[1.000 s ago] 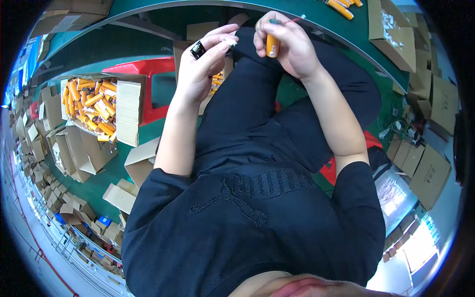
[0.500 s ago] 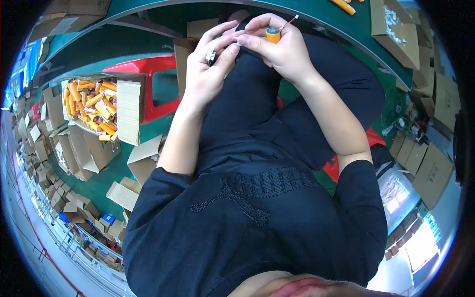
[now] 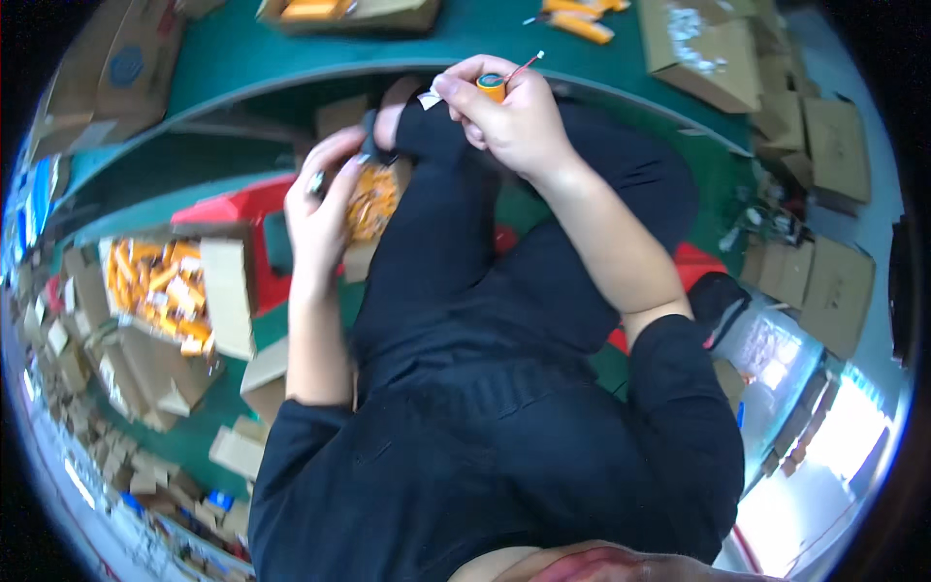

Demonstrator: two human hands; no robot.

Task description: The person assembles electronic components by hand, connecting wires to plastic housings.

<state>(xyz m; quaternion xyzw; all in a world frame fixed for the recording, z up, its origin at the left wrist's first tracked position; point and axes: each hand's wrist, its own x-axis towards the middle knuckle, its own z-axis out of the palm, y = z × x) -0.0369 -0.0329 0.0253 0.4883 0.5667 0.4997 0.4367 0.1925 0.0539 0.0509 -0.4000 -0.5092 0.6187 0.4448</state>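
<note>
My right hand [image 3: 524, 121] is closed around an orange cylindrical battery [image 3: 492, 89] with a dark green end. Thin red and dark wires run from it to a small white plug [image 3: 540, 55]. Its thumb and forefinger pinch a small white slip [image 3: 429, 99]. Lower and to the left, my left hand [image 3: 322, 218] is curled, its thumb and forefinger apart. A small black-and-white piece [image 3: 316, 182], blurred, is tucked at its fingers. That hand is beside an open carton of orange batteries [image 3: 373, 202], partly hidden behind it.
Another open carton [image 3: 230, 296] of orange batteries stands at left, beside a red plastic stool [image 3: 238, 204]. The curved green table edge [image 3: 330, 70] runs above my knees. On the table lie loose orange batteries [image 3: 579, 21] and a carton of white pieces [image 3: 693, 73].
My hands, together before, are now apart; the left has moved down and left. The right still grips the battery, and a white slip shows at its fingertips. The whole view has shifted.
</note>
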